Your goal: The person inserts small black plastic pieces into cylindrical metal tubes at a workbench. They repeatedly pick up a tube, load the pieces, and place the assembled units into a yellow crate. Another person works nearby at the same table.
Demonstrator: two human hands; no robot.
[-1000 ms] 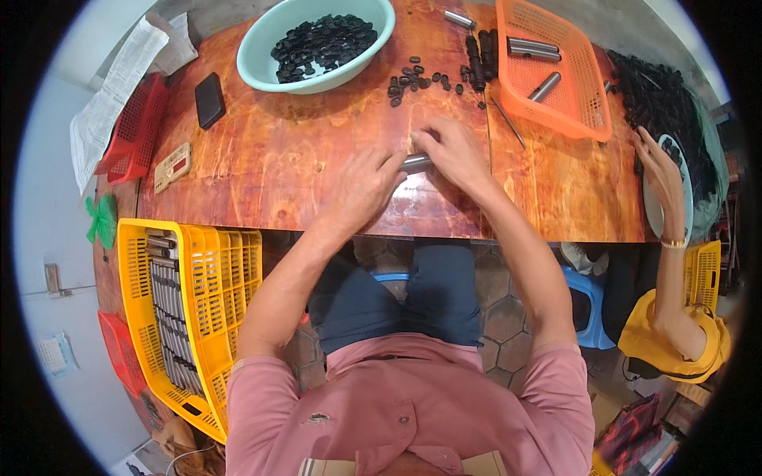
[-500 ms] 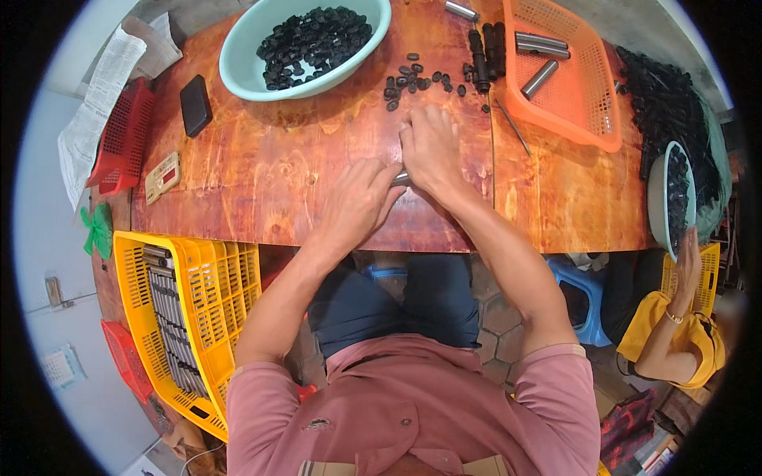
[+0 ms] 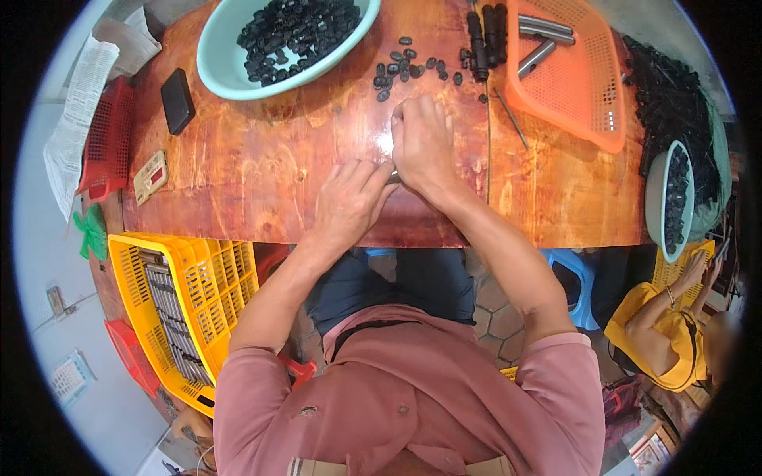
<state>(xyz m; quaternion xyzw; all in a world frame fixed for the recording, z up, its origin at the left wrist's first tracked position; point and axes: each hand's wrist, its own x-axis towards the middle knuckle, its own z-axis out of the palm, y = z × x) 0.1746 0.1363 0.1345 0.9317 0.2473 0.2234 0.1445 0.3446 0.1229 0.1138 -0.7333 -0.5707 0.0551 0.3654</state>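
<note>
Over the near middle of the wooden table, my left hand (image 3: 348,195) has its fingers closed round a shiny metal tube (image 3: 394,178). Only a short piece of the tube shows between my two hands. My right hand (image 3: 425,147) lies just beyond and to the right, its fingers curled downward; what they hold is hidden beneath the hand. Several small black oval pieces (image 3: 394,68) lie loose on the table just past my right hand. A pale green basin (image 3: 208,59) at the far left holds a heap of similar black pieces.
An orange basket (image 3: 571,95) with metal tubes stands far right, beside black rods (image 3: 478,47) and a thin rod (image 3: 512,119). A black phone (image 3: 177,101) lies left. A yellow crate (image 3: 182,309) of tubes stands lower left. Another person's hands (image 3: 698,274) show at the right.
The view has shifted slightly, so the table things sit a little further left and higher. My hands keep nearly the same pose at the tube. The other person's hands have moved lower.
</note>
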